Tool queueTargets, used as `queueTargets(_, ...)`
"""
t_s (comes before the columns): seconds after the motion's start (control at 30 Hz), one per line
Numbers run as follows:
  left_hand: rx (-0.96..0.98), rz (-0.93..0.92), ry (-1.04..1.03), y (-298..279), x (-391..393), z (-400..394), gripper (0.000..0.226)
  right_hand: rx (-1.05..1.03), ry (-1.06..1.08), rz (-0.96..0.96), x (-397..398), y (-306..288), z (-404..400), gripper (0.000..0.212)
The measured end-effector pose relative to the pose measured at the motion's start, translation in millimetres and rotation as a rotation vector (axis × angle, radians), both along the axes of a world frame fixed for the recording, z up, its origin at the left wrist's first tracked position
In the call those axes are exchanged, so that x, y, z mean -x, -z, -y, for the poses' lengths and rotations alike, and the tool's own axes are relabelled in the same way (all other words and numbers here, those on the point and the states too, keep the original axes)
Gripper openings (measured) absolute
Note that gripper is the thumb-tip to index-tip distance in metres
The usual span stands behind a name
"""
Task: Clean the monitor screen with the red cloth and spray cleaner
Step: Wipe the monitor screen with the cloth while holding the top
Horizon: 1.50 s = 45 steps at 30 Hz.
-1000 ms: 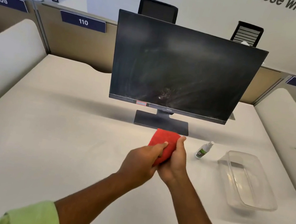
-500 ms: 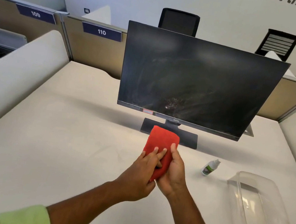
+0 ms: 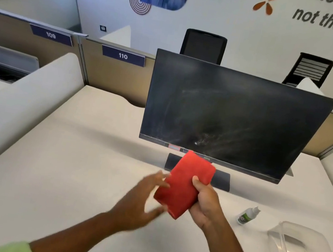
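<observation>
**Folded cloth in hand, smeared screen waiting**

The right hand grips the folded red cloth by its right edge, thumb on top, holding it above the desk just in front of the monitor. The left hand is blurred, with fingers spread and loose at the cloth's left edge; whether it touches the cloth I cannot tell. The screen shows streaks and a wet patch low in the middle.

Risks, as I judge them: pressing hard high on the screen could tip or push back the monitor, as nothing braces it. A wide sweep to the right could knock over the small spray bottle, which stands near the right wrist, with the clear plastic tub just beyond.

To the left the desk lies open up to the padded divider.
</observation>
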<state>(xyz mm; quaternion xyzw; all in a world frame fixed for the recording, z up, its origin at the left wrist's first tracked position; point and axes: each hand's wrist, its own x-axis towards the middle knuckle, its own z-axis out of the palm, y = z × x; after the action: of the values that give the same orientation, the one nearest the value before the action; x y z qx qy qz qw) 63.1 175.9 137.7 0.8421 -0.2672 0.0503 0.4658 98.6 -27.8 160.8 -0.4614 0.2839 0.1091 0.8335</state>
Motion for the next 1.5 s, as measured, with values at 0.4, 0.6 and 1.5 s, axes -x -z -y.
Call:
queueTargets(0.4,0.282,-0.065,-0.396,-149.4,-236.5,-100.5,0.035,0.716,0.365,0.557,-146.5,-146.8,-30.4,0.030)
queueTargets(0.6,0.231,-0.121,-0.240,-199.4,-294.0,-98.2,0.051,1.667,0.613,0.883,-199.3,-188.1,-54.6,0.052)
queueTargets(1.5,0.509,-0.419,-0.076,-212.3,-304.0,-88.0,0.085,2.183,0.075,1.216,-268.4,-88.1,-116.4,0.079)
